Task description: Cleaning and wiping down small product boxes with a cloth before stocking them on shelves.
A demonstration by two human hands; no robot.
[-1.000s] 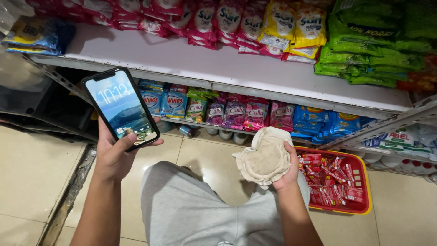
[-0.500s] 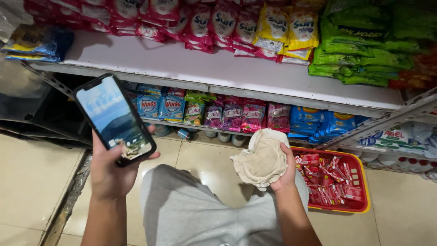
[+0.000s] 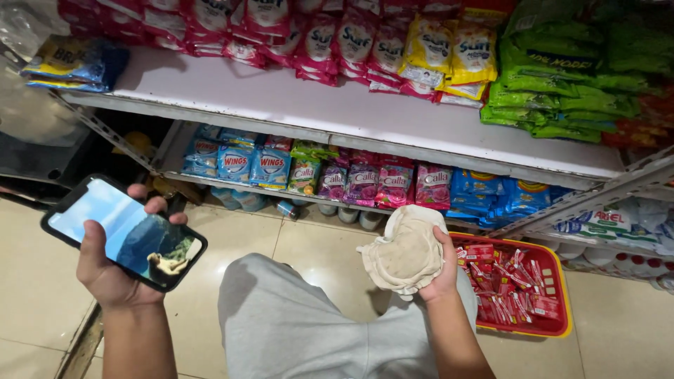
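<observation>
My left hand (image 3: 112, 270) holds a black phone (image 3: 123, 231) with its lit screen facing up, my fingers (image 3: 158, 205) wrapped round its far edge and my thumb across the near one, so they are clamped on the phone. It sits well to the left of the red basket (image 3: 554, 312) on the floor. My right hand (image 3: 442, 270) grips a crumpled cream cloth (image 3: 406, 253), fingers closed on its right side; the cloth hangs just left of the red basket, above my grey-clad knee (image 3: 295, 316). The basket is full of small red sachets (image 3: 509, 284). Behind the basket runs a white shelf (image 3: 337, 105) stacked with pink, yellow and green packets, with blue and pink packets on the lower level.
</observation>
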